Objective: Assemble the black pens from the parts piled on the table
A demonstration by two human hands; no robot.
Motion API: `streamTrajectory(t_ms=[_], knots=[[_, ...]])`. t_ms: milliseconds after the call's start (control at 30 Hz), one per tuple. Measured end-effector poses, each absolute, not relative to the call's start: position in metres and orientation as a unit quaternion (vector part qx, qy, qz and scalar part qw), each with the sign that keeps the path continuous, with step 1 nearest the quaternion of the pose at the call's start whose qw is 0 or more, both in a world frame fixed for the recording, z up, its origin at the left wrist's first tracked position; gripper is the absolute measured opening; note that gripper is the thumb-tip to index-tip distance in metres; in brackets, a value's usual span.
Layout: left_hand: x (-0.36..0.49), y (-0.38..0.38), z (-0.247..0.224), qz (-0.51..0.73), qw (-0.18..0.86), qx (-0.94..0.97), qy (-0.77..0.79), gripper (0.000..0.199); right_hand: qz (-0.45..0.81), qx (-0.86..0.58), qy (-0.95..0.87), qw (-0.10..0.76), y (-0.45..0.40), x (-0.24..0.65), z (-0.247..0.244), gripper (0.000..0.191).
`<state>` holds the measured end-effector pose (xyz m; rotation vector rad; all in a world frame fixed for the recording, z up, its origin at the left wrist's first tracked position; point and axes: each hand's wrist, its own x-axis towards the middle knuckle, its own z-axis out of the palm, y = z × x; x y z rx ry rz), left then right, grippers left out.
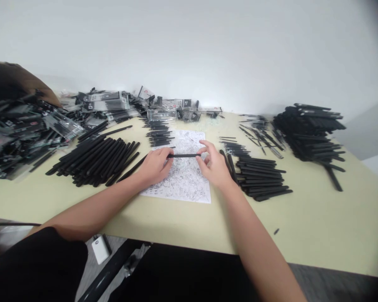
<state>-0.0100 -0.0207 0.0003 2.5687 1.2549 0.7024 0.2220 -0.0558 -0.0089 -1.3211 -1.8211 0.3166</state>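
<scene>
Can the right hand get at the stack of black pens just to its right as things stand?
Probably yes. The right hand sits right beside the stack of black pens, with nothing between them. Its fingertips are on the black pen, though, so it would likely need to let go first.

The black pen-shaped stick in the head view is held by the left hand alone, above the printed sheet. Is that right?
No, the left hand isn't alone. The head view shows both hands on it: the left hand at one end and the right hand at the other end of the black pen-shaped stick, above the printed sheet.
</scene>
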Motion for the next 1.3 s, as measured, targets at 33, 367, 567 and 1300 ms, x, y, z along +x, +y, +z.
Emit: streamTrajectory(t_ms=[33, 367, 567, 1300], knots=[[-0.0100, -0.0205, -0.0001, 0.239, 0.097, 0.868, 0.424, 0.019, 0.126, -0.528, -0.727, 0.420, -0.0557, 0.2218, -0.0091, 0.046], [-0.0098, -0.0204, -0.0004, 0.235, 0.088, 0.871, 0.423, 0.020, 0.140, -0.549, -0.709, 0.419, -0.0571, 0.2213, -0.0056, 0.044], [-0.0096, -0.0213, 0.0007, 0.231, 0.091, 0.870, 0.427, 0.021, 0.151, -0.536, -0.713, 0.427, -0.0575, 0.2213, -0.0058, 0.045], [-0.0092, -0.0210, -0.0005, 0.232, 0.091, 0.871, 0.424, 0.021, 0.148, -0.564, -0.703, 0.407, -0.0557, 0.2207, -0.0074, 0.039]])
